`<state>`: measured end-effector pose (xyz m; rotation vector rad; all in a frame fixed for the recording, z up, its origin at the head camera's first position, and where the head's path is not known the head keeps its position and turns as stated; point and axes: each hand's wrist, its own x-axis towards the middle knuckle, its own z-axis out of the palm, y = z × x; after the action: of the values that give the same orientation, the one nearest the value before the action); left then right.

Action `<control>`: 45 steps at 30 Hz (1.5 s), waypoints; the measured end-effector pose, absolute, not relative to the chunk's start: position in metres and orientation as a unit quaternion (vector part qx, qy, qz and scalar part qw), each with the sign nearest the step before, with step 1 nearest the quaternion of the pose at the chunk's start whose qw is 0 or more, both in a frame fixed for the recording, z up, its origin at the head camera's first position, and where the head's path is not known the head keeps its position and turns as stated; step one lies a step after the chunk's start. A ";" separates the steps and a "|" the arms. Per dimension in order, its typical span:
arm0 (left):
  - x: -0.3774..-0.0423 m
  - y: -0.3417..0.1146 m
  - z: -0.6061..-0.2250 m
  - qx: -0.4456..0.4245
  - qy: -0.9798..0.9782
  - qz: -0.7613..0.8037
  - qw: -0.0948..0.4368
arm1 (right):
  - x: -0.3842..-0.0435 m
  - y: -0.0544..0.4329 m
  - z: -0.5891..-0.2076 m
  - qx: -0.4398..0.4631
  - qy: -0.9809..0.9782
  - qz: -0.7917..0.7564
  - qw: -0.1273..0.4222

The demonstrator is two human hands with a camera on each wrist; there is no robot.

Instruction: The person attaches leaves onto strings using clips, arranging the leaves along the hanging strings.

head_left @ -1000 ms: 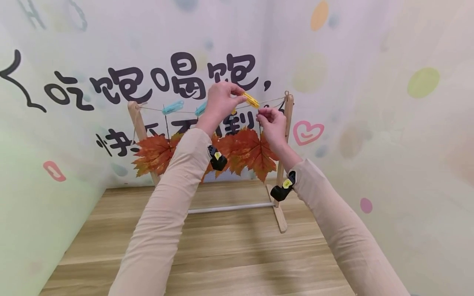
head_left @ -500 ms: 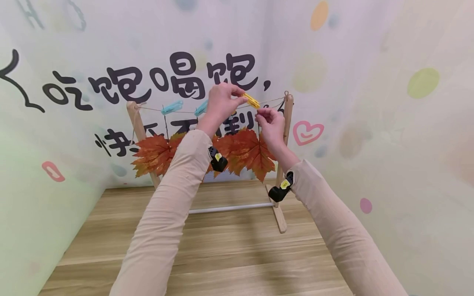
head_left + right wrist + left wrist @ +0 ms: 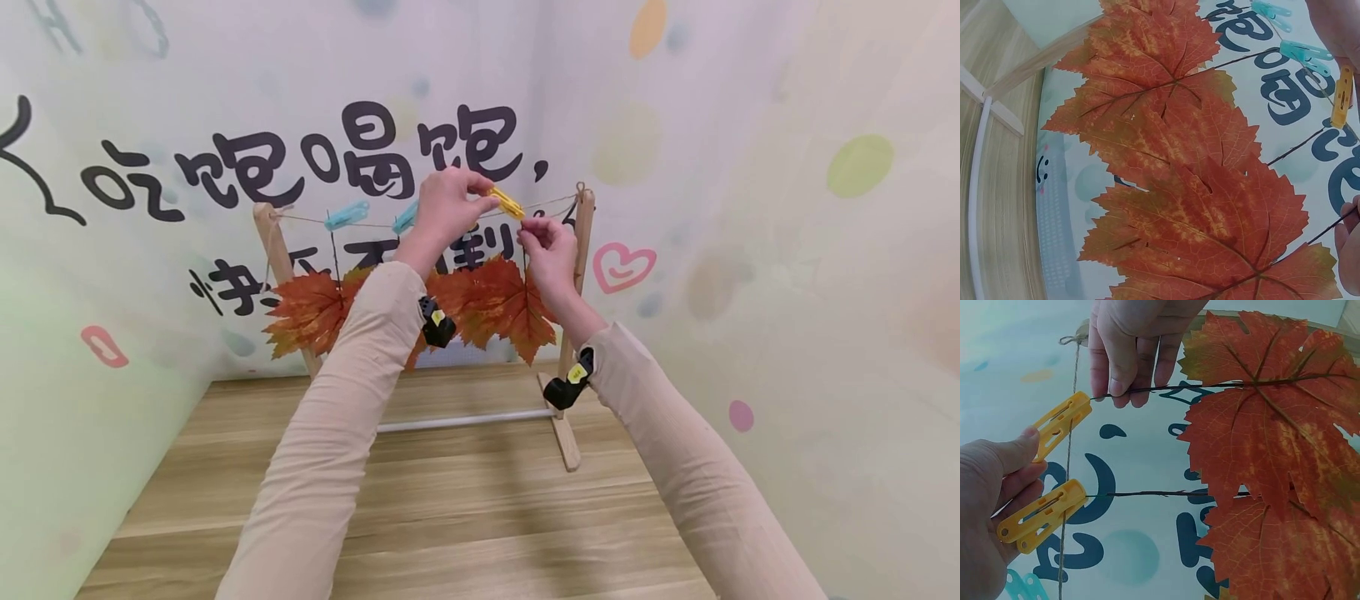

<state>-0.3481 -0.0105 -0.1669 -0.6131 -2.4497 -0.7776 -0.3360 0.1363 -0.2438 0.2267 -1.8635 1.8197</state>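
My left hand (image 3: 444,204) pinches the tail of a yellow clothespin (image 3: 1063,425) between thumb and fingers. The clothespin's front end crosses the twine (image 3: 1075,369), and the tip of a dark leaf stem (image 3: 1166,389) meets it. That stem is pinched by my right hand (image 3: 553,250), fingertips close below the clothespin. From it hangs an orange-red artificial maple leaf (image 3: 1291,375). A second yellow clothespin (image 3: 1044,515) beside my left fingers holds another leaf's stem on the twine. In the right wrist view my right fingers (image 3: 1349,240) show only at the edge.
Blue clothespins (image 3: 347,216) hold more leaves (image 3: 311,312) farther left on the line. Wooden posts (image 3: 585,250) carry the twine, with a white rod (image 3: 465,420) low between them. The stand is on a wood-grain table (image 3: 480,517) before a printed backdrop.
My right fingertips have shifted slightly left, closer under the yellow clothespin's tip. My left hand keeps its pinch in nearly the same place.
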 end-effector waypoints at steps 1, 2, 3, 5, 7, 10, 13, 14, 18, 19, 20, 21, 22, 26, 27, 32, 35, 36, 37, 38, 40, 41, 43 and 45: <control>-0.348 -0.011 -0.167 -0.224 -0.899 -0.284 0.246 | -0.336 0.136 -0.244 0.084 -0.688 0.672 0.260; -0.347 -0.011 -0.167 -0.222 -0.901 -0.283 0.243 | -0.336 0.136 -0.244 0.084 -0.689 0.671 0.259; -0.346 -0.011 -0.167 -0.221 -0.903 -0.281 0.240 | -0.335 0.136 -0.244 0.084 -0.688 0.672 0.258; -0.345 -0.012 -0.167 -0.219 -0.907 -0.275 0.231 | -0.335 0.135 -0.245 0.086 -0.688 0.674 0.257; -0.344 -0.012 -0.166 -0.217 -0.911 -0.269 0.223 | -0.335 0.135 -0.246 0.084 -0.687 0.675 0.255; -0.343 -0.013 -0.165 -0.216 -0.919 -0.255 0.211 | -0.335 0.135 -0.247 0.082 -0.687 0.676 0.255; -0.342 -0.014 -0.164 -0.214 -0.924 -0.243 0.203 | -0.335 0.134 -0.249 0.082 -0.686 0.677 0.253; -0.341 -0.015 -0.164 -0.213 -0.926 -0.240 0.202 | -0.335 0.134 -0.249 0.083 -0.686 0.677 0.254; -0.340 -0.017 -0.163 -0.211 -0.928 -0.228 0.205 | -0.335 0.135 -0.251 0.084 -0.686 0.677 0.255; -0.340 -0.017 -0.163 -0.211 -0.928 -0.225 0.208 | -0.334 0.135 -0.251 0.083 -0.686 0.676 0.255; -0.339 -0.018 -0.163 -0.211 -0.928 -0.221 0.214 | -0.334 0.136 -0.251 0.083 -0.687 0.675 0.256; -0.339 -0.019 -0.163 -0.212 -0.927 -0.220 0.219 | -0.334 0.136 -0.252 0.082 -0.689 0.673 0.258; -0.338 -0.020 -0.162 -0.214 -0.925 -0.219 0.226 | -0.334 0.137 -0.252 0.081 -0.690 0.671 0.259; -0.335 -0.024 -0.162 -0.221 -0.916 -0.220 0.251 | -0.332 0.139 -0.252 0.085 -0.696 0.662 0.262; -0.334 -0.025 -0.162 -0.223 -0.914 -0.222 0.257 | -0.331 0.140 -0.251 0.085 -0.699 0.660 0.263; -0.326 -0.032 -0.162 -0.228 -0.901 -0.223 0.295 | -0.325 0.144 -0.247 0.101 -0.713 0.642 0.265; -0.318 -0.038 -0.163 -0.242 -0.886 -0.226 0.325 | -0.319 0.147 -0.245 0.116 -0.729 0.622 0.262; -0.315 -0.040 -0.163 -0.249 -0.879 -0.229 0.337 | -0.318 0.148 -0.245 0.119 -0.735 0.615 0.261; -0.312 -0.042 -0.164 -0.256 -0.873 -0.231 0.345 | -0.316 0.149 -0.244 0.124 -0.740 0.608 0.260; -0.309 -0.045 -0.165 -0.264 -0.867 -0.235 0.352 | -0.314 0.151 -0.244 0.127 -0.746 0.600 0.257; -0.304 -0.050 -0.169 -0.279 -0.854 -0.241 0.366 | -0.310 0.154 -0.245 0.133 -0.758 0.586 0.252; -0.302 -0.052 -0.171 -0.285 -0.850 -0.243 0.370 | -0.307 0.156 -0.246 0.137 -0.763 0.581 0.249; -0.295 -0.058 -0.178 -0.299 -0.842 -0.244 0.376 | -0.303 0.160 -0.249 0.144 -0.771 0.570 0.242; -0.289 -0.064 -0.186 -0.310 -0.834 -0.243 0.387 | -0.299 0.165 -0.253 0.157 -0.779 0.559 0.238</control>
<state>-0.2891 -0.0637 -0.1860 -0.7903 -2.1225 -0.6186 -0.2990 0.1654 -0.2531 0.4296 -2.1334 1.5305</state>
